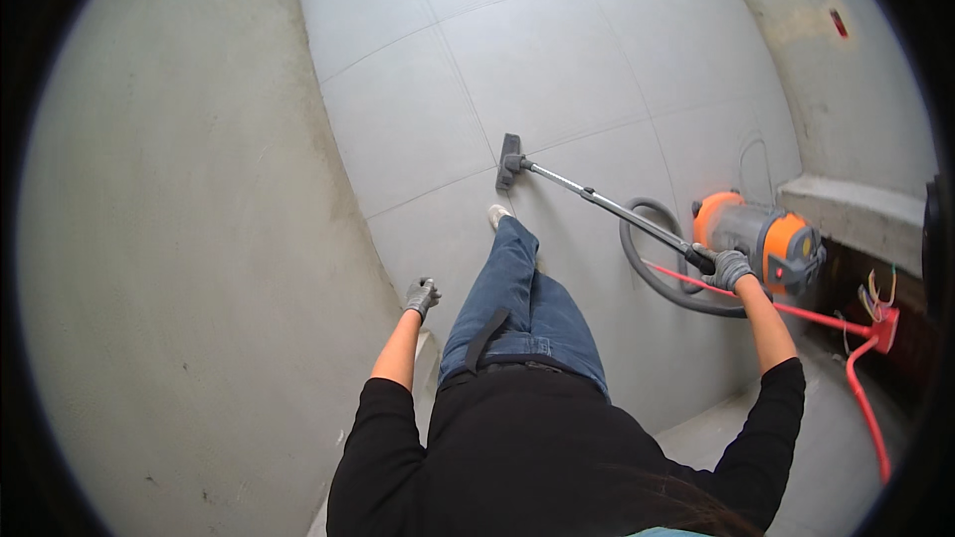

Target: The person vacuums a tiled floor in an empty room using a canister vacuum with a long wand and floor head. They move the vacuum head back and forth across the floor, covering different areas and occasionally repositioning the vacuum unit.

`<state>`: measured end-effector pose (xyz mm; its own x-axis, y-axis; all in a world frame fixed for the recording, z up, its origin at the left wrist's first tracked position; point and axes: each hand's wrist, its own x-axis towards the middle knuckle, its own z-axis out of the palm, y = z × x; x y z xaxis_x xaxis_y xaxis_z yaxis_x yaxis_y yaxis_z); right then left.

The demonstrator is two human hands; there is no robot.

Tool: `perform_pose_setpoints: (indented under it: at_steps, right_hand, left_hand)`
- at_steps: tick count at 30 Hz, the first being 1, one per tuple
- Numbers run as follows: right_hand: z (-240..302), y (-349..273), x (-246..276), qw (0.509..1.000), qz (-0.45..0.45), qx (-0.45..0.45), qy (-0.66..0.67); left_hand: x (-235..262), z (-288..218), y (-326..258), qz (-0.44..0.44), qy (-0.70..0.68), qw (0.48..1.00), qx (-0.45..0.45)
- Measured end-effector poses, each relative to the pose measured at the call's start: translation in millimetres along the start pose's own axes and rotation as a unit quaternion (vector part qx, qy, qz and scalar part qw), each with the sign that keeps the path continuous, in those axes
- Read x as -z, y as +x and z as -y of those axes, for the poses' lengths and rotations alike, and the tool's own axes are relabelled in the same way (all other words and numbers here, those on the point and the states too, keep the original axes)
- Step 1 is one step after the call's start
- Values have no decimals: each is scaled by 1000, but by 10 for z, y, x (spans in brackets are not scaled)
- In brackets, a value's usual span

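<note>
My right hand, in a grey glove, is wrapped round the dark handle of a vacuum cleaner wand. The metal tube slants forward and left to a flat grey floor head, which rests on the tiles just ahead of my shoe. A dark ribbed hose loops below the handle. Beyond that hand sits the orange and grey vacuum cleaner body. My left hand, gloved as well, hangs by my left thigh with its fingers curled in; nothing shows in it.
A bare plastered wall rises along my left. Large grey tiles cover the floor. At the right are a concrete ledge, a red junction box with loose wires, and red conduit running from it.
</note>
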<state>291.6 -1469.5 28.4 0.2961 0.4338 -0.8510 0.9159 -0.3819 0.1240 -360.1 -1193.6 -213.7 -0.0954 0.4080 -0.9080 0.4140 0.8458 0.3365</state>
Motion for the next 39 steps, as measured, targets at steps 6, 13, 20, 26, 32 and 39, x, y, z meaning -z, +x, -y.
perform_pose_setpoints:
  at_steps: [6, 13, 20, 26, 32, 39]
  right_hand:
    - [74, 601, 1365, 983, -93, 148, -59]
    - [372, 1166, 1382, 980, -58, 164, -97]
    - [682, 2417, 961, 961, -21, 247, -126]
    - [2981, 2977, 374, 976, 33, 215, -13]
    - [4592, 3312, -515, 957, 76, 275, -54]
    - [4064, 3403, -442, 968, 107, 225, 33]
  left_hand:
    - [-132, 350, 193, -49, -73, 996, 34]
    - [-1478, 573, 138, 83, -211, 973, -39]
    - [-2967, 1310, 447, 96, -350, 931, 25]
    - [-2846, 2296, 74, 58, -512, 856, 38]
    - [-2477, 3268, -296, -103, -519, 843, 92]
    - [-2468, 3511, -201, -63, -666, 741, 59]
